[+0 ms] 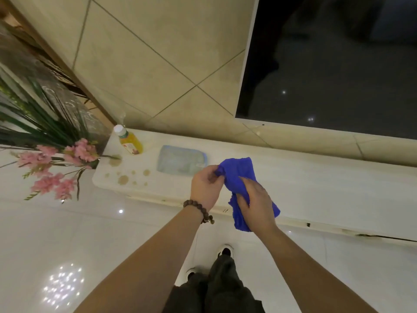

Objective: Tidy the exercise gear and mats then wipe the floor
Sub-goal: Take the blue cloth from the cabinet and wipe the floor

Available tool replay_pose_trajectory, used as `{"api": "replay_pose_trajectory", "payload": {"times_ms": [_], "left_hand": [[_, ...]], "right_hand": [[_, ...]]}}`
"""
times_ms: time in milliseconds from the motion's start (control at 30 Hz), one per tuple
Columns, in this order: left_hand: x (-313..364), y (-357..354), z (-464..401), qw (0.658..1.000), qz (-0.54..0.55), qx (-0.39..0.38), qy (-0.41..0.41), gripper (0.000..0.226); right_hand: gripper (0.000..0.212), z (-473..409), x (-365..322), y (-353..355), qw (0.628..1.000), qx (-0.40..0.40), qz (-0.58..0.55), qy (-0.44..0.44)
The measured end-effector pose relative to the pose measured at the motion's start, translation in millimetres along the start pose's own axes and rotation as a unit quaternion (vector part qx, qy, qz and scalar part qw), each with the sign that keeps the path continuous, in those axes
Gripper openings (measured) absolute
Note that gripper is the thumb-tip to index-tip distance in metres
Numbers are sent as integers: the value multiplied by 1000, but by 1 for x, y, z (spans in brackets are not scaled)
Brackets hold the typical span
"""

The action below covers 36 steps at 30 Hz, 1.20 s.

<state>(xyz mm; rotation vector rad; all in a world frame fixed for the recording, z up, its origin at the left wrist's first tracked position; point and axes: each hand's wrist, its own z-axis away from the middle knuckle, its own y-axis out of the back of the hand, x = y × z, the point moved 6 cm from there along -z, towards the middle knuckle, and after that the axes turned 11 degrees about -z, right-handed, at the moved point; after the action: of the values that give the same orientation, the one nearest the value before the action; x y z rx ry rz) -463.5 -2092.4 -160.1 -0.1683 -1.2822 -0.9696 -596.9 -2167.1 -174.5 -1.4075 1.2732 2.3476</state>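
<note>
A bright blue cloth hangs bunched between both my hands, just above the front edge of a long white shelf. My left hand, with a bead bracelet on its wrist, pinches the cloth's upper left corner. My right hand grips the cloth's lower part, and a fold of blue sticks out below and to the right of it. No mats or exercise gear are in view.
On the shelf stand a yellow juice bottle and a pale blue wipes pack. Brown spill spots mark the shelf's left end. Pink flowers lean at the left. A dark screen hangs above. Glossy white floor tiles lie below.
</note>
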Motion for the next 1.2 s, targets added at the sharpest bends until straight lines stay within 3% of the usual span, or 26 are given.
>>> {"api": "replay_pose_trajectory", "payload": {"times_ms": [67, 133, 200, 367, 467, 567, 767, 833, 900, 967, 1067, 1200], "left_hand": [[3, -9, -14, 1000, 10, -8, -4, 16], [3, -22, -25, 999, 22, -42, -1, 26], [-3, -34, -36, 996, 34, -76, 20, 33], [-27, -28, -74, 1000, -13, -14, 0, 8], [-57, -20, -103, 996, -83, 27, -9, 15], [-87, -23, -133, 990, -138, 17, -19, 17], [-140, -49, -204, 960, -272, -24, -68, 21], [-153, -61, -223, 938, -338, -15, -71, 31], [-157, -72, -225, 906, -411, 26, -95, 38], [-160, -90, -213, 881, -449, 44, -143, 38], [-185, -129, -188, 851, -494, -20, -176, 49], [-235, -159, -191, 811, -564, -73, -139, 75]], "right_hand": [[35, -17, 5, -4, 987, -22, -152, -46], [36, -32, 7, -8, 948, -27, -299, -106], [36, -51, 14, -9, 930, 9, -346, -126], [15, -89, 48, -6, 948, 91, -268, -148], [15, -109, 78, 7, 958, 155, -198, -142], [15, -132, 114, 19, 963, 183, -137, -144], [20, -182, 200, 21, 974, 150, -32, -163], [36, -195, 224, 15, 974, 136, 20, -178], [53, -199, 236, 4, 974, 139, 89, -155], [54, -192, 233, -14, 972, 152, 150, -95], [58, -175, 237, -66, 969, 91, 230, -24], [71, -176, 266, -108, 953, 26, 298, -39]]}}
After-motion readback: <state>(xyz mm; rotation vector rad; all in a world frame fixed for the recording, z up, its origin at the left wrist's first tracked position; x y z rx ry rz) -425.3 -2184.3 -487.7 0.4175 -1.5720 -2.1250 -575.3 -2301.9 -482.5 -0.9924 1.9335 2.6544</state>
